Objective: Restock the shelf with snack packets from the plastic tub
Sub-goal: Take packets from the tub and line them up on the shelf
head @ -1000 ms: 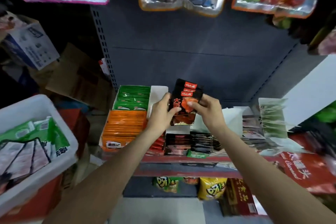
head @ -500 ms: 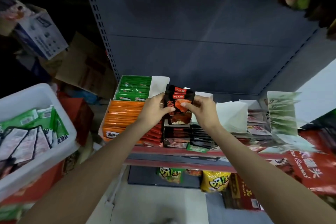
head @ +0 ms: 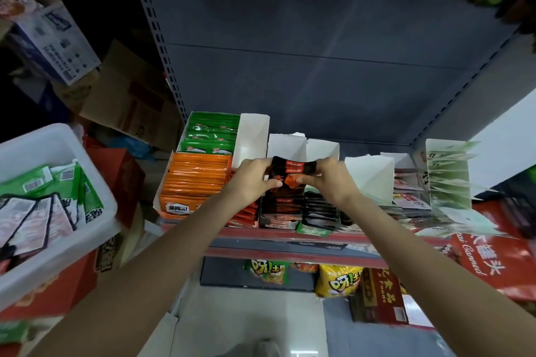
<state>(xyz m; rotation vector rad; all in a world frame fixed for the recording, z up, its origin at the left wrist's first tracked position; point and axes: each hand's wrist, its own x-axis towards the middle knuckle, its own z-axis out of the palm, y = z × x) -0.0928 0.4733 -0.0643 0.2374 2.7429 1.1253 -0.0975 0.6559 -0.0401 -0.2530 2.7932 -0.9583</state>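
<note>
Shelf [head: 290,236], snack packets [head: 290,180] between gripping hands [head: 252,180]

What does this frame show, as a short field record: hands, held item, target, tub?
left hand: grips the black packets at their left edge
right hand: grips their right edge
held item: small stack of black packets with red labels
target: black box on the shelf, already holding like packets; stack sits right over it
neighbours: orange packets, green packets
tub: at left, with green and pale packets inside
</note>
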